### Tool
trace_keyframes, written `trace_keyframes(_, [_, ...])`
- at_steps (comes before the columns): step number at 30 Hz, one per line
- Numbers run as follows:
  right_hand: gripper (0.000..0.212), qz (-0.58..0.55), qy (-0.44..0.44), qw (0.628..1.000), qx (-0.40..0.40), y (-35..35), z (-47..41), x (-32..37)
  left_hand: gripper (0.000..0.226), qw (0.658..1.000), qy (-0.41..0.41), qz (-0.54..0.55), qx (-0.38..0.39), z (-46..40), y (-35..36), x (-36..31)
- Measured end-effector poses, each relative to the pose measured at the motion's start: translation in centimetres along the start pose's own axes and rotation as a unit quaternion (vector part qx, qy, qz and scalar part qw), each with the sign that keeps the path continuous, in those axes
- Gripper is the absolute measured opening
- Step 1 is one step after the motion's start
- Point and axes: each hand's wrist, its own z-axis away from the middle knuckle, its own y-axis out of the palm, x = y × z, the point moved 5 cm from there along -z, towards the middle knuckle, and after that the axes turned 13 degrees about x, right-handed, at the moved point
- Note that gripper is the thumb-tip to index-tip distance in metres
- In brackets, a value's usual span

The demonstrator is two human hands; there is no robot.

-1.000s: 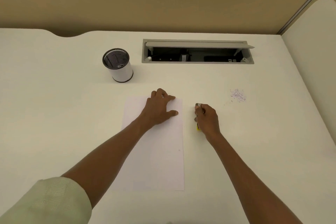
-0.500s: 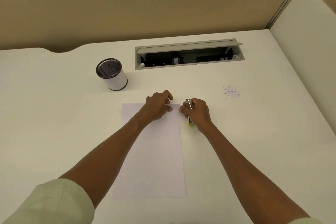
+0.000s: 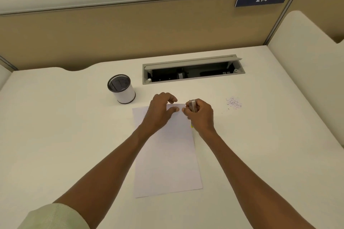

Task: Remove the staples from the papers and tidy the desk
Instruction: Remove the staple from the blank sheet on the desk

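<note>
Two hands are seen at the top right corner of the papers [image 3: 165, 154], mid-frame: the left hand [image 3: 160, 110] is pressed on the sheet with fingers loosely bent, while a staple remover [image 3: 192, 106] is gripped in the right hand [image 3: 202, 115]. If the tool is pulled hard or the hold slackens, the corner could be torn. A freed staple could be flicked away from the pile of removed staples [image 3: 233, 103] at right.
</note>
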Motion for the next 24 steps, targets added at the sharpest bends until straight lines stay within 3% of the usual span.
trace_keyframes(3, [0.013,0.066,-0.052,0.995,-0.048,-0.1,0.9,1.7,0.013,0.992,-0.052,0.01,-0.114,1.9,-0.8,-1.8])
trace_keyframes(6, [0.011,0.113,-0.118,0.984,-0.064,0.1,2.1,2.8,0.027,0.967,-0.155,0.191,-0.073,2.9,0.1,-2.4])
trace_keyframes(8, [0.01,0.158,-0.147,0.975,-0.057,0.7,2.9,3.0,0.036,0.918,-0.204,0.337,-0.036,3.4,1.1,-2.7])
trace_keyframes(12, [0.012,0.189,-0.163,0.967,-0.048,1.6,4.4,2.7,0.021,0.843,-0.254,0.473,-0.04,4.7,2.1,-2.2])
trace_keyframes(16, [0.013,0.104,-0.107,0.989,-0.011,1.2,5.5,1.4,0.02,0.881,-0.216,0.421,-0.008,5.7,2.8,-1.0])
trace_keyframes(18, [0.012,-0.023,-0.002,1.0,0.004,0.6,5.9,0.2,0.017,0.898,-0.196,0.393,0.0,6.3,3.0,-0.7])
trace_keyframes(20, [0.011,-0.125,0.101,0.986,0.042,0.3,6.5,-0.8,0.012,0.901,-0.19,0.389,-0.004,6.9,3.4,-0.5])
trace_keyframes(24, [0.017,-0.14,0.142,0.974,0.112,-0.9,7.3,-1.6,0.007,0.898,-0.184,0.398,-0.027,8.0,4.1,-0.5])
